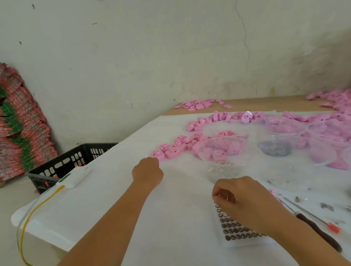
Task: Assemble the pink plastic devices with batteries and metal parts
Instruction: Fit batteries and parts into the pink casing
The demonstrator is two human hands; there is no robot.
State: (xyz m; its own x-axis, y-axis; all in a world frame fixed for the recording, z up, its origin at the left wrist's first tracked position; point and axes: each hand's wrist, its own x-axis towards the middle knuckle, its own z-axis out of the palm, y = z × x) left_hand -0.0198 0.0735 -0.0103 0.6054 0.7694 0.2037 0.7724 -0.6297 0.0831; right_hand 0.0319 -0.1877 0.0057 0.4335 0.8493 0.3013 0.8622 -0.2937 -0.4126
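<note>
Head camera view: a worker at a white-covered table [165,225] gathers parts for a pink plastic device. Judging by the layout, the step in hand is the pick-up, a casing for one hand and a button battery for the other, before the two are brought together.

The left hand [147,172], centre frame, reaches out on a straight forearm to the near edge of the scattered pink casings [171,151]. Its knuckles are up and its fingers bend down and away from the lens, just beside the nearest casing; whether they touch or grip it cannot be told. The right hand [243,200], lower right of centre, hovers over the upper rows of the battery tray [238,231]. Its wrist is bent and its fingers curl inward, thumb and fingertips drawn close together; whether a battery sits between them is hidden.

The next move is likely to lift a casing clear of its neighbours, turn its open side up and press the battery in, a job calling for a fine pinch and good aim. A clear bowl [222,150] of pink parts stands above the right hand in the frame; a screwdriver [318,233] lies at lower right.
</note>
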